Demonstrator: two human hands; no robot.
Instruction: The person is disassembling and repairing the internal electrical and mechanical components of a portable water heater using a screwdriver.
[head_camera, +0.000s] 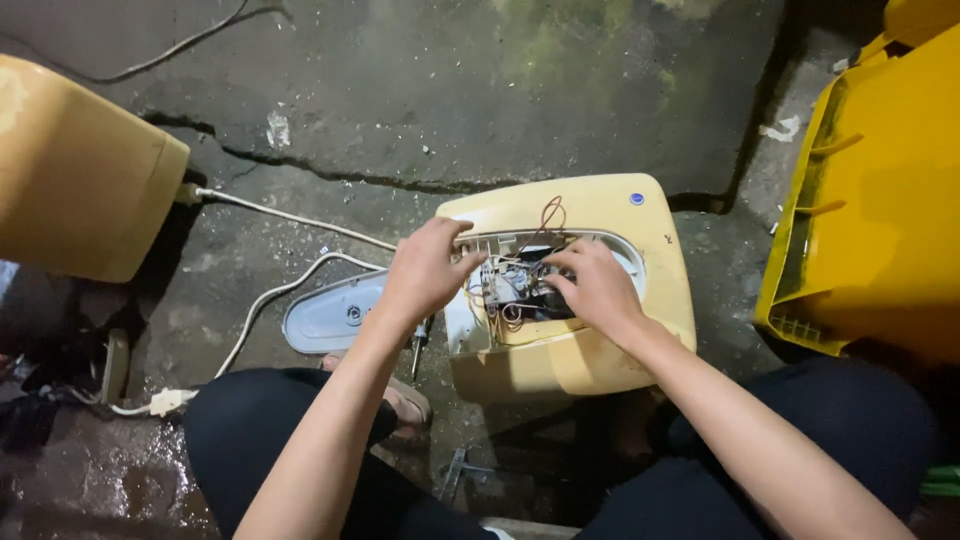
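A cream appliance casing (600, 300) is laid open-side up on the concrete floor (400, 120), so its wiring (510, 290) is exposed. Its opening's rim is gripped by the left hand (425, 270) for steadiness, while the wiring is pinched by the right hand (598, 290).

left hand (428, 272) curled, right hand (597, 287) fingers bent, forearms converging

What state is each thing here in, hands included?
Cream appliance housing: lying on the floor, panel opening uncovered, wiring exposed.
Wiring: loose, tangled inside the opening.
Grey oval cover: detached, lying flat on the floor.
White cable: slack, trailing across the floor.
Left hand: gripping the opening's edge.
Right hand: fingers inside the opening, on the wiring.
Concrete floor: cracked.
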